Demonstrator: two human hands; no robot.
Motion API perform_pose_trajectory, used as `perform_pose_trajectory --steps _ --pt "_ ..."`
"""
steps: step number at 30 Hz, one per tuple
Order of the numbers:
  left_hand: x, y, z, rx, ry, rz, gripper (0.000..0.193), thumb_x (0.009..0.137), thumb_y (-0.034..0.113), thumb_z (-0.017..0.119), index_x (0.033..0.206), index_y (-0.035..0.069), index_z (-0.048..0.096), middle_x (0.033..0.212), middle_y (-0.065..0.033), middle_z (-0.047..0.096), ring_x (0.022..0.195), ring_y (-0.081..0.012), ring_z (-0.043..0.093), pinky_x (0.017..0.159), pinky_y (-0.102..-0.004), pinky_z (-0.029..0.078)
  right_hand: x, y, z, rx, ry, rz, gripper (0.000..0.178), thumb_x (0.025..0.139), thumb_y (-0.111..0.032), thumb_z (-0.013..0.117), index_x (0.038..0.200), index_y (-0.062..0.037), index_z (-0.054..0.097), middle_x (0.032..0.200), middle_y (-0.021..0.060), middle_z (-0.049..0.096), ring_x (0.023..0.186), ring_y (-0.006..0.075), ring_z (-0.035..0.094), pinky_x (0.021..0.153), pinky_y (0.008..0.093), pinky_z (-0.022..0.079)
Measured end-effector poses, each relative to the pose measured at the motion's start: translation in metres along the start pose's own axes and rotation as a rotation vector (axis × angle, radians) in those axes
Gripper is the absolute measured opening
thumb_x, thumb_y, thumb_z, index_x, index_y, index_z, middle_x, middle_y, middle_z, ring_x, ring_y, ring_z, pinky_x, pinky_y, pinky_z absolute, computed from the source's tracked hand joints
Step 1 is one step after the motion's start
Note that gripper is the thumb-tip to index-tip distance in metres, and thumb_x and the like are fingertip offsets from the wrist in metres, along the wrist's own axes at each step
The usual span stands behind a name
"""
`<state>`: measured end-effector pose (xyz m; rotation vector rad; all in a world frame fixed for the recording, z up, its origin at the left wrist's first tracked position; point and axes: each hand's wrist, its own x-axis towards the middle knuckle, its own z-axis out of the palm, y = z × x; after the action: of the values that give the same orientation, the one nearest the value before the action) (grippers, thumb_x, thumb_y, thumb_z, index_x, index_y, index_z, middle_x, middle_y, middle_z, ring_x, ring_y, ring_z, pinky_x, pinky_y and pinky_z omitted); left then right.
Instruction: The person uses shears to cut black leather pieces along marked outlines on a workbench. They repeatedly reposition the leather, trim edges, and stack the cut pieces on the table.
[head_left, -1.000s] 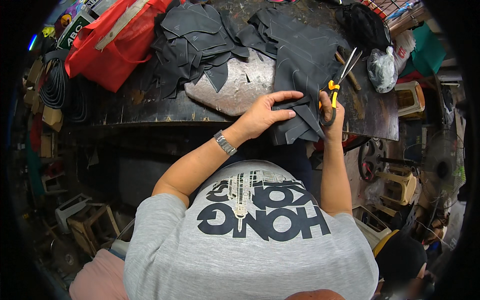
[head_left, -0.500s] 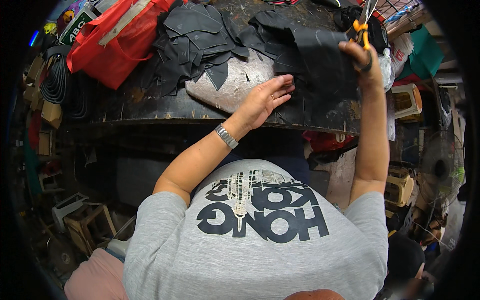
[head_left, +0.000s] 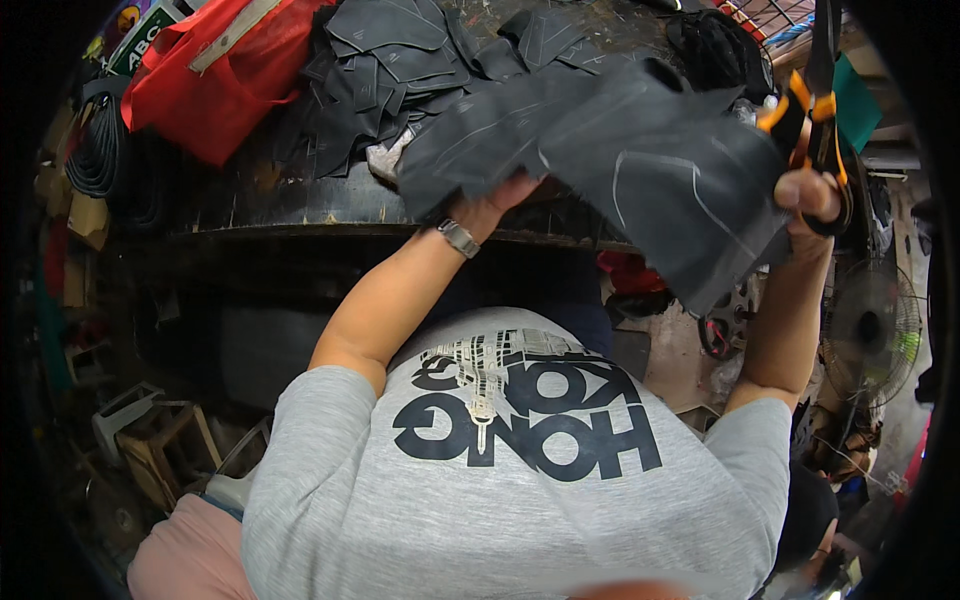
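Soft light from above falls evenly on the gray shirt, while the space beneath the table sinks into deep shadow. The black sheet's edges look slightly blurred, and straight lines bow toward the round, blacked-out border.

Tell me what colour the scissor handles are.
The scissor handles, in the right hand, are orange and black; the head view shows them best.

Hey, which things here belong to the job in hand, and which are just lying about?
Likely part of the job:
orange-handled scissors, in the right hand
marked black sheet, partly covering the left hand
heaped black pieces

Apparently just lying about:
red bag
coiled black strip
black bag
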<state>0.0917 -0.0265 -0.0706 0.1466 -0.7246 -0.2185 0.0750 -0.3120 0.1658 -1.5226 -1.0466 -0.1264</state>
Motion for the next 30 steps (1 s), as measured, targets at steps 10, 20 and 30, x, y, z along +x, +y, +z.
perform_pose_trajectory --steps 10,20,30 --pt "-0.043 0.091 0.116 0.685 0.735 -0.695 0.073 0.087 0.027 0.075 0.145 -0.003 0.043 0.130 -0.0154 0.062 0.117 -0.0237 0.063 0.104 -0.0367 0.048 -0.011 0.011 -0.030 -0.397 0.094 1.017 0.050 0.060 -0.022 0.076 0.104 0.0001 0.068 0.084 -0.0005 0.059 0.083 0.0128 0.057 0.081 0.0234 0.042" --pt "0.009 0.029 0.070 0.968 0.647 -0.191 0.074 0.088 -0.006 0.063 0.151 -0.002 0.025 0.134 -0.0162 0.056 0.118 -0.0204 0.059 0.098 -0.0336 0.053 0.067 0.053 -0.054 -1.629 0.062 0.392 0.040 0.095 -0.046 0.065 0.098 -0.0059 0.069 0.081 0.0129 0.071 0.070 0.0283 0.069 0.062 0.0388 0.050" --pt "-0.017 0.021 0.090 1.088 0.504 -0.422 0.081 0.083 -0.005 0.073 0.153 0.004 0.032 0.131 -0.0189 0.056 0.100 -0.0160 0.067 0.084 -0.0250 0.056 -0.116 0.027 0.094 0.224 -0.265 1.235 0.042 0.079 -0.037 0.085 0.090 -0.0020 0.064 0.071 0.0019 0.062 0.062 0.0096 0.061 0.057 0.0240 0.050"
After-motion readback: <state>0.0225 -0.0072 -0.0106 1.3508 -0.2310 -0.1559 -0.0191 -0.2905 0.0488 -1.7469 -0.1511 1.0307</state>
